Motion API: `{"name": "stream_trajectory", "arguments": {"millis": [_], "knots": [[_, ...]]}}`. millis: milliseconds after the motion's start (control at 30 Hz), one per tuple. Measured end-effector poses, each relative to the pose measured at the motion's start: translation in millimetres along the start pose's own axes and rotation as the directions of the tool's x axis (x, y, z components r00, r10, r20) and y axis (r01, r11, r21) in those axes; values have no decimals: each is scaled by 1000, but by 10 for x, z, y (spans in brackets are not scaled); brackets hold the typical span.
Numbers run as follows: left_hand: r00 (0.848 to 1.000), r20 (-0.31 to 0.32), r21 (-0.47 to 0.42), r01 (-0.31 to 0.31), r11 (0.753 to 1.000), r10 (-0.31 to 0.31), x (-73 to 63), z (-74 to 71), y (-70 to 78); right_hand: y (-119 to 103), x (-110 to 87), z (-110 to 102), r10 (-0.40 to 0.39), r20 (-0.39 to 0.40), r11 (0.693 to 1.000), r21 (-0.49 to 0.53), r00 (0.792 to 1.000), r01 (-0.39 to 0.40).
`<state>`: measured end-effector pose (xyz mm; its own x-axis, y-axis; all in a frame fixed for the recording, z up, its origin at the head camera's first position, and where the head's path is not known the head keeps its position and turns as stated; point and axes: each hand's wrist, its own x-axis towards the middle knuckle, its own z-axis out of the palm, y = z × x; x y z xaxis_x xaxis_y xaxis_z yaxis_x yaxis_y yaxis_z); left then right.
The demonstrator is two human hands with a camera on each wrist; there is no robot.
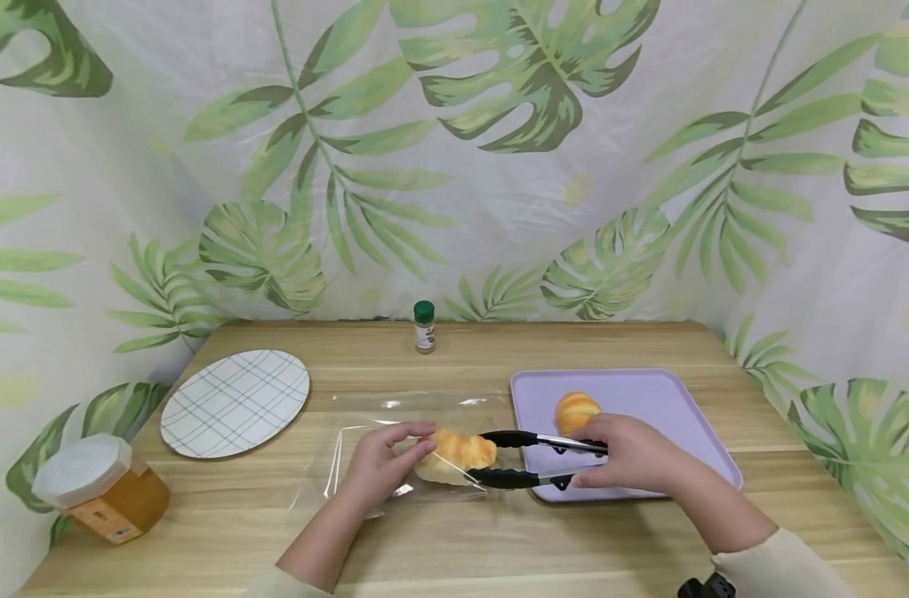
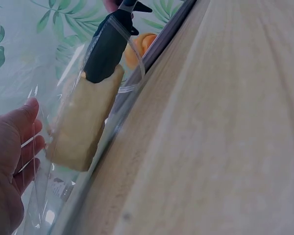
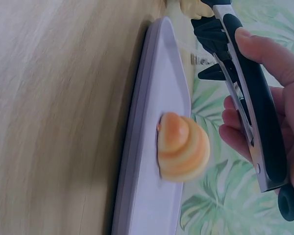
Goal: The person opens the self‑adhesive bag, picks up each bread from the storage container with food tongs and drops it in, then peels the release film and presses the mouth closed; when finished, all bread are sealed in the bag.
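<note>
My right hand [image 1: 634,453] grips black-and-silver tongs [image 3: 257,112] by the handles. The black tong heads [image 2: 105,51] hold the right end of a long golden bread roll [image 1: 462,451]. Clear plastic of a bag [image 1: 327,469] surrounds the roll, and its edge strip crosses the tongs in the left wrist view. At the roll's left end, my left hand [image 1: 385,465] holds the plastic, thumb and forefinger close together; in the left wrist view its other fingers curve behind the film. A round striped bun [image 3: 181,147] sits on the lilac tray [image 1: 671,407], near my right hand.
On the left of the wooden table lies a white checked oval plate [image 1: 233,403]. Nearer the front left corner stands a honey-coloured jar [image 1: 118,498] with a white lid. A small green-capped spice bottle [image 1: 425,328] is at the back, before the leaf-patterned cloth [image 1: 499,208].
</note>
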<state>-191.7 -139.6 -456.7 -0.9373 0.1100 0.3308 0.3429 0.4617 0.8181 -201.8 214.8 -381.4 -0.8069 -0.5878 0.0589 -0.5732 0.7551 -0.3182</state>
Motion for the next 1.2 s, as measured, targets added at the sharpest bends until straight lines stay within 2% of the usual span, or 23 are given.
{"name": "stream_trajectory", "arguments": {"millis": [200,467,700,933,1200], "knots": [[1000,11,-35,-18,999,18,4,7,47,-46,126,83,-47,0,999,17,999,47],[997,73,-154,4,988,7,0,4,63,-123,247,158,-78,13,996,43,997,77],[999,47,-114,-6,993,11,2,14,73,-164,312,191,-106,11,993,47,994,105],[998,49,-106,38,994,-33,-7,-3,91,-154,329,200,-109,11,994,21,994,109],[999,30,-80,36,996,-33,-31,-4,91,-175,369,221,-146,7,989,-13,989,146]]}}
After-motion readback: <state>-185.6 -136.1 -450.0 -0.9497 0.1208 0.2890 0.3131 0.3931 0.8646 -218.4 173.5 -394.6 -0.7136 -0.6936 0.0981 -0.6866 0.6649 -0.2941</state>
